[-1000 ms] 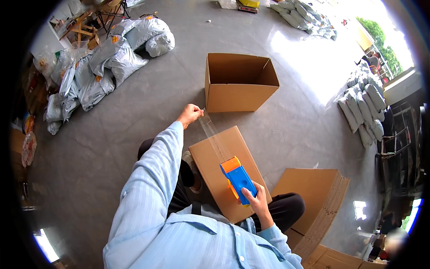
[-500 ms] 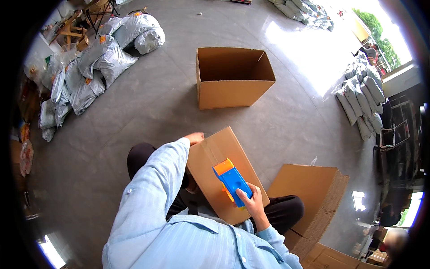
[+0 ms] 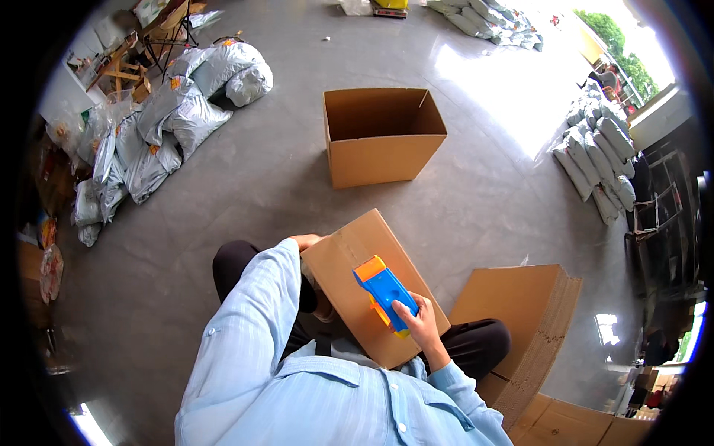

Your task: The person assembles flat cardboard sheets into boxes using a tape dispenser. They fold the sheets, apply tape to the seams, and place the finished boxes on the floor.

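A closed cardboard box (image 3: 349,275) with a taped seam rests tilted across my lap. At its far left corner is my left hand (image 3: 306,241), gripping the edge, with the fingers partly hidden by the sleeve and the box. My right hand (image 3: 421,325) is wrapped round a blue tape dispenser (image 3: 390,292) with an orange front end, its thumb on the blue side. The dispenser lies over the top of the box, its orange end near the middle of the seam.
An open-topped cardboard box (image 3: 387,160) stands on the grey floor ahead. Flattened cardboard boxes (image 3: 513,305) are stacked at my right. Grey filled sacks are piled at the left (image 3: 197,111) and the far right (image 3: 595,152). A yellow thing (image 3: 391,4) shows at the top edge.
My left hand has shifted slightly left and nearer along the box corner. The box and tape dispenser have moved a little. The view has tilted up slightly, bringing the yellow thing in.
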A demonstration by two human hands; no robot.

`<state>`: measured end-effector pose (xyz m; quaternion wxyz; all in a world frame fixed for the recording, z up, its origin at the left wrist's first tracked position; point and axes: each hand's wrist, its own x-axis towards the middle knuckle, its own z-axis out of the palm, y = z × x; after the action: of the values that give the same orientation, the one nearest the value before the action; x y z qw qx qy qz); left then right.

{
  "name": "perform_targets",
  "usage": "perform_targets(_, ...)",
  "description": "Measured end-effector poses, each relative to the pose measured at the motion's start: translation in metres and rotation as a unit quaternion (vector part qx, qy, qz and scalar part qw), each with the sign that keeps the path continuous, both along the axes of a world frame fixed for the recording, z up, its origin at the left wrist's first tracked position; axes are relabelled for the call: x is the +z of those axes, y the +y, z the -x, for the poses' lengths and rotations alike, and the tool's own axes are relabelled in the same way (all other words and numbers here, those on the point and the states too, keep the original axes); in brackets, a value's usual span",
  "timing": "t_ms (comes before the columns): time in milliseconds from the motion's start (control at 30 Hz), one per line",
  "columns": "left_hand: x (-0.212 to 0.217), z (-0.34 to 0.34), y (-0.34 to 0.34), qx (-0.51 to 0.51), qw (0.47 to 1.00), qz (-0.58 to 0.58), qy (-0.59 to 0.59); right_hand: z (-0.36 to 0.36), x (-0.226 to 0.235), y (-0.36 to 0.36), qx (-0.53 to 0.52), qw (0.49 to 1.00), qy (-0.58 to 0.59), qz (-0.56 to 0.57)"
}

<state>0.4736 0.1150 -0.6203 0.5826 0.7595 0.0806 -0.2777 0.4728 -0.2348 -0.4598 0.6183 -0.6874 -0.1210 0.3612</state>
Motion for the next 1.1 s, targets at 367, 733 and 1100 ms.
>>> perform_targets(367,0.061,-0.013,-0.049,0.084,0.959,-0.245,-0.116,0.01,0.009,-0.045,0.022,0.998,-0.05,0.044)
perform_targets(733,0.086,-0.024,-0.053,0.085,0.924,-0.348,-0.136,0.053,0.006,-0.129,-0.026,0.984,-0.095,0.147)
perform_targets(1100,0.094,-0.023,-0.06,-0.059,0.865,-0.48,-0.13,-0.013,-0.049,0.017,-0.075,0.982,-0.172,0.032)
